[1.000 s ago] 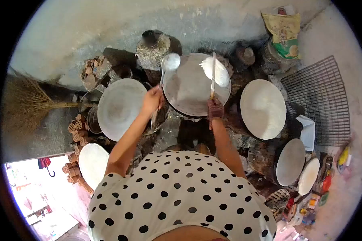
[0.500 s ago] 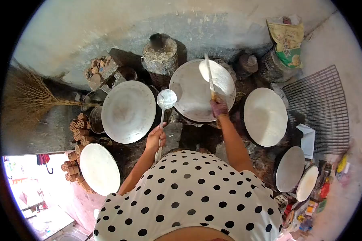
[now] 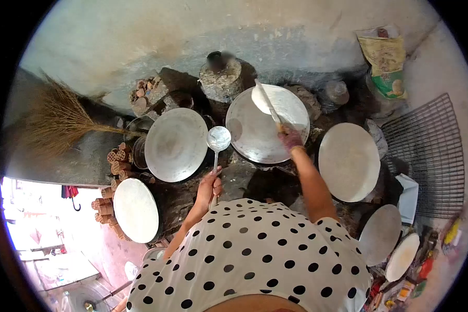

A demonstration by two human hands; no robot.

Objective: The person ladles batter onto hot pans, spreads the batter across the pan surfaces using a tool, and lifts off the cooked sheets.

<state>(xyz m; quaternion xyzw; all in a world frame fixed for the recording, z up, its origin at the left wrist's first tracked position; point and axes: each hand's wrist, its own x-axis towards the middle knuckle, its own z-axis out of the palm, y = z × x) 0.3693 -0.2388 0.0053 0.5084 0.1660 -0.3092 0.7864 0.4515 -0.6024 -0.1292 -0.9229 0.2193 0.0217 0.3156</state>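
Note:
My left hand (image 3: 209, 187) is closed round the handle of a metal ladle (image 3: 219, 139), whose bowl, coated with white residue, lies between two round pans. In my right hand (image 3: 291, 138), which looks gloved or stained purple, is a flat spreading stick (image 3: 268, 104). The stick lies over the middle round griddle (image 3: 255, 135), across white batter (image 3: 281, 101) spread on its upper part. To the left is a bare grey pan (image 3: 176, 145). On the right, a round griddle (image 3: 349, 162) is covered with a white layer.
At the lower left, a white-covered griddle (image 3: 135, 210) stands by perforated clay-coloured briquettes (image 3: 118, 166). A straw broom (image 3: 62, 122) leans at the left. On the right are a wire rack (image 3: 429, 156), a yellow-green sack (image 3: 386, 65), a grey pan (image 3: 380, 234) and a smaller white-covered one (image 3: 402, 257).
The ladle has moved down from the middle griddle's upper left edge, with my left hand. The stick has swept left, and the white batter is spread wider. The whole view has shifted.

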